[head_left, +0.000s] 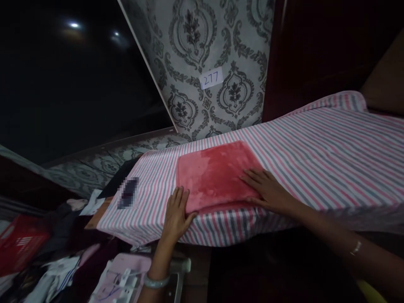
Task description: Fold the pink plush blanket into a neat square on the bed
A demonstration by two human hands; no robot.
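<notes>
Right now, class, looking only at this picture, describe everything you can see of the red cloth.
The cloth is pinkish red and roughly rectangular, and looks soft and plush, with lighter and darker patches. It lies spread flat on the striped cover, by its near edge. A darker band along the cloth's near side may be a fold; I cannot be sure. The left hand touches its near left corner; the right hand rests on its right side.

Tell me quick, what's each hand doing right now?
Left hand: open, at the near left corner of the folded red cloth.
Right hand: open, spread on the cloth's right side.
</notes>
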